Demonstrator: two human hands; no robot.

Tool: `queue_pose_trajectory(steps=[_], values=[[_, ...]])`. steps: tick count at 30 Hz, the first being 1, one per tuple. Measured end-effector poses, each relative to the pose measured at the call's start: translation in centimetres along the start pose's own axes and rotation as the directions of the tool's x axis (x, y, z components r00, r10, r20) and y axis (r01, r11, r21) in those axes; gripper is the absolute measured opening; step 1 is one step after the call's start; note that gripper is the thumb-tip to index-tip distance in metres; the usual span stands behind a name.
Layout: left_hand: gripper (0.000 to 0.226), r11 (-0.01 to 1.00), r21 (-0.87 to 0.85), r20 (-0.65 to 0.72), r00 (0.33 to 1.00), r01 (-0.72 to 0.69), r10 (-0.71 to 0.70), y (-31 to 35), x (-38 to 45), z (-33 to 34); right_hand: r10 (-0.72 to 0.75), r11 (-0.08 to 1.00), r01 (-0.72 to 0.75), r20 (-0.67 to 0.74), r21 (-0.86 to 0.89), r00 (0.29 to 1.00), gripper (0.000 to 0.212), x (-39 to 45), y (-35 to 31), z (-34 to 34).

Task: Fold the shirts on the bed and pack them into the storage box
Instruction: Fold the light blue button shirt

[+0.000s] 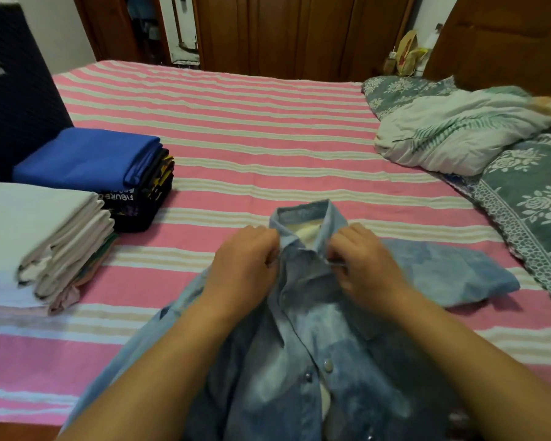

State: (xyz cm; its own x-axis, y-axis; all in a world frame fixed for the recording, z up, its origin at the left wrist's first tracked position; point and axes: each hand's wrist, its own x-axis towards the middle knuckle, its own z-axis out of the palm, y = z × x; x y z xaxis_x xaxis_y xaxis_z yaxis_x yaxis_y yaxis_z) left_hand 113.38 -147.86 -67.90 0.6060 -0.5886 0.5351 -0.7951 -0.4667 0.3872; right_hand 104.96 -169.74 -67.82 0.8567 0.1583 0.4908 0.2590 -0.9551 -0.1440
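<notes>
A washed blue denim shirt (303, 338) lies front up on the pink striped bed (252, 138), collar pointing away from me, one sleeve stretched out to the right. My left hand (245, 268) pinches the shirt front just left of the collar. My right hand (360, 262) pinches the placket just right of the collar, near a snap. Two stacks of folded shirts stand at the left: a dark stack topped by a blue shirt (86, 157) and a pale stack topped by a white one (32, 230). No storage box is in view.
A crumpled white quilt (458, 132) and green floral pillows (528, 198) lie along the right side of the bed. A dark panel (16, 100) stands behind the stacks at the left. Wooden wardrobe doors (283, 33) rise beyond the far edge.
</notes>
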Motion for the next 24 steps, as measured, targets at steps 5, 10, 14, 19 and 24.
queue_pose_trajectory(steps=[5,10,14,19,24], values=[[0.013,0.997,-0.074,0.443,0.896,-0.003,0.036,0.2,-2.8,0.9,0.327,0.926,-0.375,0.432,0.028,0.84,0.031,-2.0,1.1,-2.4],[0.057,0.95,-0.119,0.417,0.883,0.287,-0.215,1.4,-1.1,0.2,0.485,0.865,-0.494,0.108,0.084,0.868,0.043,3.4,0.7,-2.0],[0.05,0.841,-0.107,0.515,0.753,0.53,-0.409,1.1,1.1,0.0,0.309,0.951,-0.232,0.688,-0.205,0.657,0.044,7.8,2.9,-0.6],[0.013,0.884,0.111,0.729,0.567,0.455,-0.384,-0.3,6.5,-3.5,0.356,0.934,-0.204,0.728,-0.293,0.587,0.01,9.6,5.2,-6.4],[0.012,0.882,0.259,0.206,0.869,0.395,-0.45,1.4,19.3,-8.3,0.474,0.842,-0.427,0.071,-0.33,0.878,0.013,16.4,7.7,-10.9]])
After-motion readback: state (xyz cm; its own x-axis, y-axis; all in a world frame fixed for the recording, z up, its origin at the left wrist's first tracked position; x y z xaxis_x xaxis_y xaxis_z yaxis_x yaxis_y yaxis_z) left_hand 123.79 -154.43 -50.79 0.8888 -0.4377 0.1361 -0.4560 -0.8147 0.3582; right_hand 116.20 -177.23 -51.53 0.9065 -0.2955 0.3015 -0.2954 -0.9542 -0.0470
